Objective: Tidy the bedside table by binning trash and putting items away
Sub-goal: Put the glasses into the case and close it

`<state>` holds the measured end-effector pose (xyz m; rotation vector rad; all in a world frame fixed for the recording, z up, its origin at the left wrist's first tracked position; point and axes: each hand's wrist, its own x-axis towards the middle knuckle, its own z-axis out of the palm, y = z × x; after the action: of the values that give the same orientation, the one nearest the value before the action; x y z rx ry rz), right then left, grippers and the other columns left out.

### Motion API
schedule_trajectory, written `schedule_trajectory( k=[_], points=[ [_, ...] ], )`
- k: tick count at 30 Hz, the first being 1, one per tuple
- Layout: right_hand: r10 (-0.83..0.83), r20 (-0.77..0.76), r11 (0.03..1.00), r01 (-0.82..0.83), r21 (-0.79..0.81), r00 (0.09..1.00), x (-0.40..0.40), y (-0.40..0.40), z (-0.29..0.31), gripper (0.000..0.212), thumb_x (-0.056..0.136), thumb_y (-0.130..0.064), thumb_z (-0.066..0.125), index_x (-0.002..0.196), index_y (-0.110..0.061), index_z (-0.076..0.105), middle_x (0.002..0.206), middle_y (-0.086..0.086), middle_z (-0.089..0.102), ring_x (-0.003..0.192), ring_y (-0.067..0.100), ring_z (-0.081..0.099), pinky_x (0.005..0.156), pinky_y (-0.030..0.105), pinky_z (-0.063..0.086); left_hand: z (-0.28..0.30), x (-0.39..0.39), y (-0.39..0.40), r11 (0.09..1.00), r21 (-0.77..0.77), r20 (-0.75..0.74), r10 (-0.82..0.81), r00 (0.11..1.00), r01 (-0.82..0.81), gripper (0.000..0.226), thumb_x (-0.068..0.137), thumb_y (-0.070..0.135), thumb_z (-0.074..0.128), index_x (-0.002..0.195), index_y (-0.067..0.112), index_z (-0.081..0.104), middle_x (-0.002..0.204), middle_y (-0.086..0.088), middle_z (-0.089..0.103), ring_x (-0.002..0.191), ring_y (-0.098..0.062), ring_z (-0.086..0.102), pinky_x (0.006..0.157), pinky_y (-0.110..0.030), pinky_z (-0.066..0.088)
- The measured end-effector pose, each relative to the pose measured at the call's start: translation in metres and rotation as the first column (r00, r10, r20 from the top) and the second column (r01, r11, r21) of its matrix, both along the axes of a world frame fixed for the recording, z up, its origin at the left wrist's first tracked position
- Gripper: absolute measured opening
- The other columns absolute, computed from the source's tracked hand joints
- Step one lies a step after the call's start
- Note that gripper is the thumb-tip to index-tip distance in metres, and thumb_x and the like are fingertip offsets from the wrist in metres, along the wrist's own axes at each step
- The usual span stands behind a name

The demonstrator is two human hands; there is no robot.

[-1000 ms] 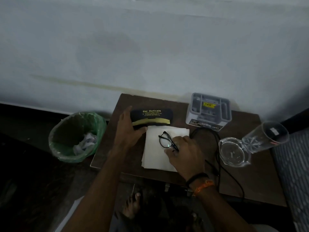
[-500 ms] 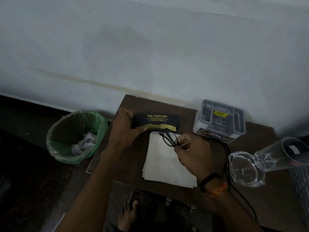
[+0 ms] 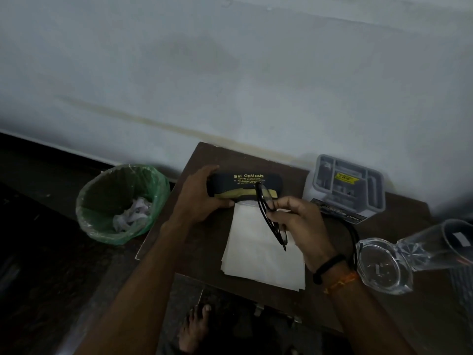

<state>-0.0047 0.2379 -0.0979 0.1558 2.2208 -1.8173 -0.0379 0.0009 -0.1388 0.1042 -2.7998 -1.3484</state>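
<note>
A black glasses case (image 3: pixel 243 184) with yellow lettering lies at the back of the dark wooden bedside table (image 3: pixel 204 242). My left hand (image 3: pixel 202 198) grips the case's left end. My right hand (image 3: pixel 297 221) holds black-framed glasses (image 3: pixel 268 216) lifted off the table, their front end near the case's yellow opening. A stack of white paper (image 3: pixel 258 257) lies under both hands. A bin lined with a green bag (image 3: pixel 120 201) stands on the floor left of the table, with crumpled white paper inside.
A grey organiser box (image 3: pixel 345 188) stands at the back right by the wall. A glass ashtray (image 3: pixel 384 267) and a tipped clear glass (image 3: pixel 435 244) lie at the right. A black cable (image 3: pixel 350 234) loops beside my right wrist. My bare foot (image 3: pixel 197 326) shows below the table.
My right hand picked the glasses up from the paper and brought them towards the case. My left hand closed around the case's left end.
</note>
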Motion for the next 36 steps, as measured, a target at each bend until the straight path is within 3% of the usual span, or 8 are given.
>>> schedule_trajectory(
  k=[4, 11, 16, 18, 21, 27, 33, 36],
  points=[
    [-0.018, 0.006, 0.997, 0.018, -0.076, 1.0, -0.003, 0.001, 0.0, 0.015, 0.085, -0.003, 0.066, 0.089, -0.013, 0.076, 0.1, 0.005, 0.075, 0.098, 0.03, 0.067, 0.077, 0.044, 0.056, 0.011, 0.0, 0.001, 0.984, 0.166, 0.037, 0.063, 0.997, -0.068, 0.072, 0.051, 0.037, 0.095, 0.114, 0.022, 0.063, 0.111, 0.005, 0.066, 0.099, -0.012, 0.062, 0.08, -0.023, 0.051],
    [-0.018, -0.027, 0.974, 0.011, -0.228, 0.999, -0.003, -0.002, 0.011, 0.019, 0.088, 0.003, 0.059, 0.085, -0.009, 0.073, 0.103, 0.004, 0.074, 0.092, 0.022, 0.066, 0.065, 0.025, 0.052, 0.019, -0.001, -0.004, 0.889, 0.424, 0.084, 0.155, 0.984, -0.176, 0.07, 0.047, 0.02, 0.095, 0.11, 0.014, 0.066, 0.106, 0.0, 0.074, 0.1, -0.021, 0.069, 0.085, -0.035, 0.058],
    [-0.004, -0.167, 0.991, -0.019, -0.134, 0.986, -0.003, -0.003, 0.012, 0.016, 0.085, 0.004, 0.063, 0.085, -0.008, 0.073, 0.099, 0.006, 0.074, 0.096, 0.027, 0.067, 0.078, 0.039, 0.056, 0.028, 0.005, -0.006, 0.803, 0.575, 0.081, 0.135, 0.988, -0.157, 0.086, 0.047, 0.027, 0.095, 0.12, 0.018, 0.049, 0.115, -0.006, 0.072, 0.106, -0.026, 0.069, 0.088, -0.047, 0.058],
    [0.008, -0.26, 0.997, -0.026, -0.067, 0.965, -0.004, -0.003, 0.015, 0.015, 0.084, 0.007, 0.063, 0.085, -0.005, 0.071, 0.095, 0.001, 0.074, 0.097, 0.016, 0.068, 0.082, 0.031, 0.054, 0.036, 0.008, -0.007, 0.783, 0.615, 0.053, 0.08, 0.995, -0.096, 0.08, 0.054, 0.02, 0.093, 0.114, 0.015, 0.041, 0.114, -0.013, 0.071, 0.105, -0.032, 0.068, 0.087, -0.055, 0.056],
    [0.012, -0.363, 0.999, -0.03, -0.043, 0.932, -0.006, -0.001, 0.021, 0.017, 0.082, 0.012, 0.063, 0.083, -0.003, 0.071, 0.089, -0.001, 0.074, 0.094, 0.01, 0.068, 0.08, 0.02, 0.052, 0.051, 0.016, -0.011, 0.76, 0.65, -0.006, -0.004, 1.0, 0.007, 0.063, 0.065, 0.006, 0.084, 0.107, 0.007, 0.037, 0.117, -0.022, 0.066, 0.106, -0.038, 0.065, 0.084, -0.054, 0.057],
    [-0.019, -0.414, 0.994, -0.027, -0.104, 0.91, -0.012, 0.002, 0.026, 0.012, 0.077, -0.005, 0.063, 0.083, 0.005, 0.068, 0.091, 0.005, 0.075, 0.101, 0.019, 0.069, 0.085, 0.032, 0.055, 0.06, 0.024, -0.018, 0.737, 0.653, -0.082, -0.157, 0.984, 0.172, 0.052, 0.074, -0.003, 0.075, 0.109, 0.008, 0.039, 0.128, -0.024, 0.055, 0.119, -0.041, 0.055, 0.09, -0.067, 0.048],
    [-0.096, -0.305, 0.983, 0.042, -0.177, 0.948, -0.018, -0.005, 0.032, 0.014, 0.077, -0.005, 0.064, 0.086, 0.003, 0.07, 0.108, 0.0, 0.075, 0.118, 0.019, 0.063, 0.096, 0.048, 0.053, 0.061, 0.026, -0.01, 0.74, 0.622, -0.096, -0.253, 0.963, 0.256, 0.062, 0.073, -0.007, 0.077, 0.126, 0.006, 0.049, 0.133, -0.012, 0.054, 0.128, -0.029, 0.05, 0.095, -0.058, 0.051],
    [-0.132, -0.388, 0.991, 0.121, -0.052, 0.912, -0.017, -0.008, 0.035, 0.008, 0.082, 0.004, 0.068, 0.085, -0.003, 0.072, 0.104, 0.003, 0.075, 0.113, 0.012, 0.065, 0.096, 0.045, 0.054, 0.061, 0.026, -0.005, 0.725, 0.635, -0.061, -0.299, 0.952, 0.268, 0.082, 0.068, -0.013, 0.077, 0.14, 0.014, 0.047, 0.138, -0.007, 0.055, 0.13, -0.023, 0.051, 0.095, -0.045, 0.054]
  ],
)
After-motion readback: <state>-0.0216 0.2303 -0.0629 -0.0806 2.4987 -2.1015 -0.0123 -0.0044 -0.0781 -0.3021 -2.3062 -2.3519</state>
